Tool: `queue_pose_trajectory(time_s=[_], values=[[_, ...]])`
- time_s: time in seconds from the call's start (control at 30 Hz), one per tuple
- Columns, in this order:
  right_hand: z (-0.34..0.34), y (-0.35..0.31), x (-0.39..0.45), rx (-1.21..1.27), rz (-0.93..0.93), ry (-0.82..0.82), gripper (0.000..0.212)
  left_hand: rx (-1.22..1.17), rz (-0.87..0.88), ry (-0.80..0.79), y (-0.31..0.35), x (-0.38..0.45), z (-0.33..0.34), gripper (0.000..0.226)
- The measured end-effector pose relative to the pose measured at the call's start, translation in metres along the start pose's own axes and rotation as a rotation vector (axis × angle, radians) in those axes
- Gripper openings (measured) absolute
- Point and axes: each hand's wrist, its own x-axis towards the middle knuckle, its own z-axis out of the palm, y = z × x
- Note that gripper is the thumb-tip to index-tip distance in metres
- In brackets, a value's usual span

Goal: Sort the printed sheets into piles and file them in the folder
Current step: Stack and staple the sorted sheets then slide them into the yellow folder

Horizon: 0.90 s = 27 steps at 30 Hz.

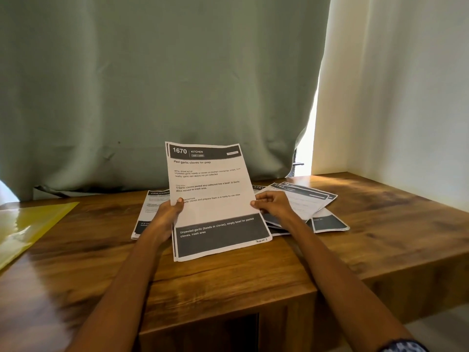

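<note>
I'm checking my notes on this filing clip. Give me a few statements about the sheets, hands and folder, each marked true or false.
1. Both hands hold the raised sheet: left hand, right hand. True.
2. Its header reads 1670 KITCHEN. True.
3. The yellow folder lies on the table's right side. False: it lies at the left edge.
4. Fanned sheets lie behind the right hand. True.
5. The table is white plastic. False: it is brown wood.
</note>
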Motion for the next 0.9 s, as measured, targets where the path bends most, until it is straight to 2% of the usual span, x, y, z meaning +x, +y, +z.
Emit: queue_pose_trajectory(time_s=[0.2,0.33,0.4,0.63,0.9], values=[[-0.004,-0.002,0.002,0.074,-0.003,0.132,0.023,-0.016,-0.006,-0.002,0.002,-0.004,-0.001,0.023],[-0.016,-0.001,0.004,0.101,-0.095,0.449,0.015,-0.034,-0.003,0.002,0.005,-0.006,-0.004,0.029],[-0.024,0.0,0.008,0.115,-0.09,0.55,0.015,-0.048,-0.003,0.021,0.006,-0.006,-0.006,0.029],[-0.023,0.003,0.014,0.052,-0.02,0.513,0.019,-0.027,-0.011,0.027,0.006,-0.008,-0.005,0.021],[-0.017,0.004,0.014,-0.017,-0.015,0.482,0.019,0.061,-0.008,0.005,0.006,-0.012,-0.003,0.026]])
